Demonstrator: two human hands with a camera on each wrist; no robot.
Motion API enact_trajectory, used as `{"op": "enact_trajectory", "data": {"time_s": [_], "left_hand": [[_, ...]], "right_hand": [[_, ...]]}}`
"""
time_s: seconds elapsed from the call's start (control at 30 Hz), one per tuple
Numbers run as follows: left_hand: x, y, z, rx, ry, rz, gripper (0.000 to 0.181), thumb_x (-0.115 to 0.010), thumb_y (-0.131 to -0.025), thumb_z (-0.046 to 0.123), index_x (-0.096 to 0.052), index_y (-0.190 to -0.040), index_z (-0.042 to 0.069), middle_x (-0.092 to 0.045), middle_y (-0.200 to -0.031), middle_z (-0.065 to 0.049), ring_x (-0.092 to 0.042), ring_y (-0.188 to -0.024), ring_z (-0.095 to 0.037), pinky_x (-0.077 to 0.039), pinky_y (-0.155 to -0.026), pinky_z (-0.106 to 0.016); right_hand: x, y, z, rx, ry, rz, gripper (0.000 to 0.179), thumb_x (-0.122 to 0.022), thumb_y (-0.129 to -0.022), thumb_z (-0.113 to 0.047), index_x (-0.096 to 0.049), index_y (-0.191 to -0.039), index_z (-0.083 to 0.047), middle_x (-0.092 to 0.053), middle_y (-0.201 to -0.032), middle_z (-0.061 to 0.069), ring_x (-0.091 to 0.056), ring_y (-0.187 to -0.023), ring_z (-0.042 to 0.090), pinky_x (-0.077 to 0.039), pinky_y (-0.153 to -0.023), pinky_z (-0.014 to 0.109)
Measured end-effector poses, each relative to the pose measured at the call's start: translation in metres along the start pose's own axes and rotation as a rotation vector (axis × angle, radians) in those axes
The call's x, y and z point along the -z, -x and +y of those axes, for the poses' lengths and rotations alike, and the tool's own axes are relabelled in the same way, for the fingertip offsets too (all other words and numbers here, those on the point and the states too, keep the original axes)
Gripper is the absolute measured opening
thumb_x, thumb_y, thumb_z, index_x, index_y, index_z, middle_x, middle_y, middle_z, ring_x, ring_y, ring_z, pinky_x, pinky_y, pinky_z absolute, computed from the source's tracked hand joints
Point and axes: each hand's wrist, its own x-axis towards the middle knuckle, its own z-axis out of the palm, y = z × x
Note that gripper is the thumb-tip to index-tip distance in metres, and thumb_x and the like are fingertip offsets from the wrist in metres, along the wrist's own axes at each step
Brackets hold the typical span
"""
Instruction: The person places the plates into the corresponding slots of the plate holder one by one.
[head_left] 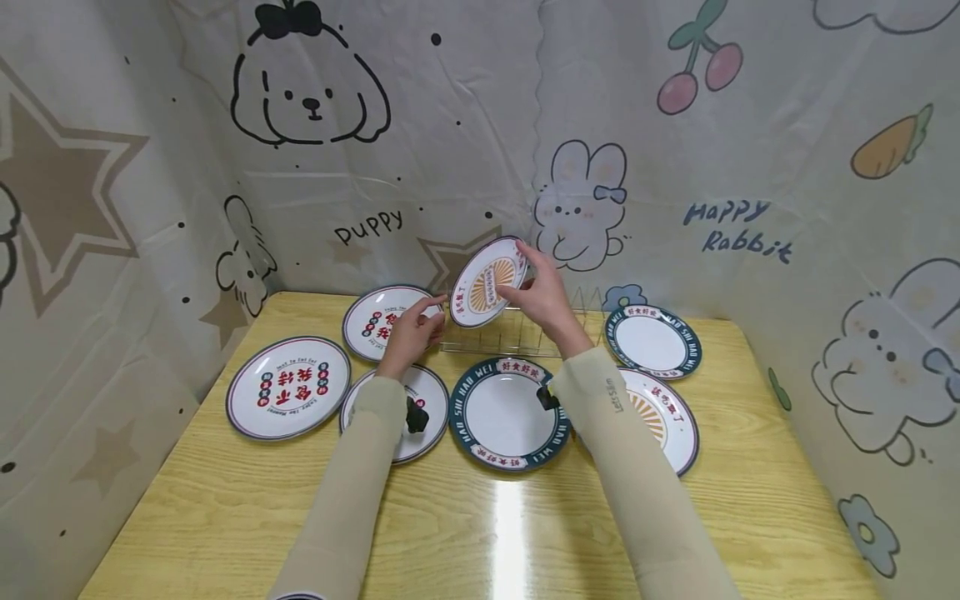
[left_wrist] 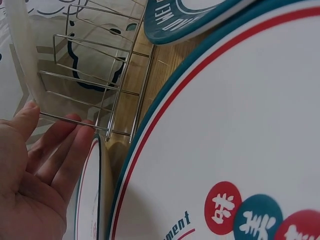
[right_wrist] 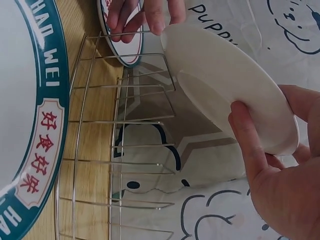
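Observation:
My right hand pinches a white plate with an orange sunburst and red characters. The plate is tilted above the left part of a wire dish rack; its plain white side faces the right wrist camera. My left hand is at the rack's left end, its fingers fairly straight and touching the end wire. Its thumb is close to the held plate's lower rim; whether they touch I cannot tell. Behind the left hand lies a plate with red characters.
On the wooden table lie a green-rimmed plate before the rack, a smaller green-rimmed plate at right, a sunburst plate partly under the right sleeve, and a character plate at left. A printed cloth hangs behind.

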Motion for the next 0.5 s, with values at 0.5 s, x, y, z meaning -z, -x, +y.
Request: {"op": "enact_trajectory", "data": {"time_s": [0.5], "left_hand": [[0.003, 0.0, 0.001, 0.0, 0.0, -0.008, 0.04, -0.06, -0.107, 0.03, -0.059, -0.147, 0.031, -0.071, -0.112, -0.018, -0.073, -0.103, -0.036, -0.063, -0.089, -0.039]], "right_hand": [[-0.018, -0.012, -0.01, 0.062, -0.056, -0.032, 0.084, -0.076, -0.092, -0.006, -0.034, -0.163, -0.019, -0.033, -0.162, 0.015, -0.06, -0.088, 0.02, -0.065, -0.078, 0.037]]}}
